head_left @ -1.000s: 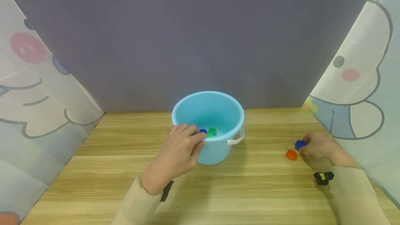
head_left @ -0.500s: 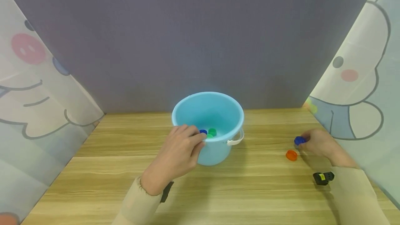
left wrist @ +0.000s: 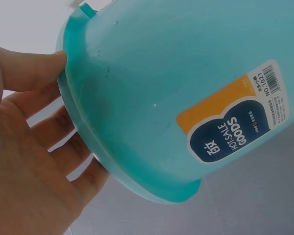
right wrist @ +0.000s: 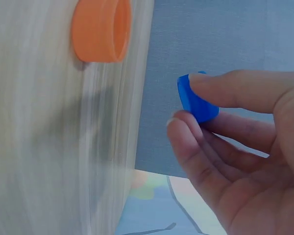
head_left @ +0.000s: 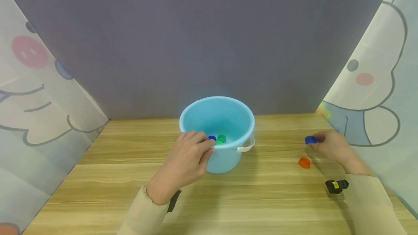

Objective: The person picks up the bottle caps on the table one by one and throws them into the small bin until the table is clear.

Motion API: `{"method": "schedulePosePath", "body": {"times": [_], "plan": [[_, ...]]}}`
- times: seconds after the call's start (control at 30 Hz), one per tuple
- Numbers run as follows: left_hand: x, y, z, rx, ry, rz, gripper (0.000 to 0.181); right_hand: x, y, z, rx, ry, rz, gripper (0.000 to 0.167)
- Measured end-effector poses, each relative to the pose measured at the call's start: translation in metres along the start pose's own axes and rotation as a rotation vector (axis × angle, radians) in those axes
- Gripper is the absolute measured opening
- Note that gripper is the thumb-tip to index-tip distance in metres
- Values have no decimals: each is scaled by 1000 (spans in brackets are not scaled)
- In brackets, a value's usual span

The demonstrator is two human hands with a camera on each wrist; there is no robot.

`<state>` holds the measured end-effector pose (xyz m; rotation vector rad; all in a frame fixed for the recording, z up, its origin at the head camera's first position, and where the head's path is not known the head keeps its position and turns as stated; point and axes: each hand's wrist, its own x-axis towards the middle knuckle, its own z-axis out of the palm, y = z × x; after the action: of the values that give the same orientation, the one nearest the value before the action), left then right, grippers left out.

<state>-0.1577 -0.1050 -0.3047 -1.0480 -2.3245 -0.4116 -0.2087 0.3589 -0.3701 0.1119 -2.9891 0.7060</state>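
A light blue bucket stands upright on the wooden table. My left hand grips its near rim, thumb on the outer side and fingers over the edge, as the left wrist view shows close up. Inside lie a dark blue cap and green caps, partly hidden by that hand. Off to the right, my right hand pinches a blue bottle cap between thumb and fingers, raised off the table. Nearby an orange bottle cap rests on the tabletop.
The white handle hangs at the bucket's right side. A grey panel rises behind the table. Cartoon-printed sheets flank it on both sides.
My right hand has lifted the blue cap off the table and moved it slightly away from me, past the orange cap. The left hand and bucket have stayed put.
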Motion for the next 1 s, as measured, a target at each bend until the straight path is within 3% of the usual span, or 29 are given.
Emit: {"method": "schedulePosePath", "body": {"times": [0.6,1.0], "plan": [[-1,-1,0,5,4,6,12,4,-23,11,45,127,-70,51],[0,-1,2,6,4,4,13,2,-32,14,139,124,-40,54]]}}
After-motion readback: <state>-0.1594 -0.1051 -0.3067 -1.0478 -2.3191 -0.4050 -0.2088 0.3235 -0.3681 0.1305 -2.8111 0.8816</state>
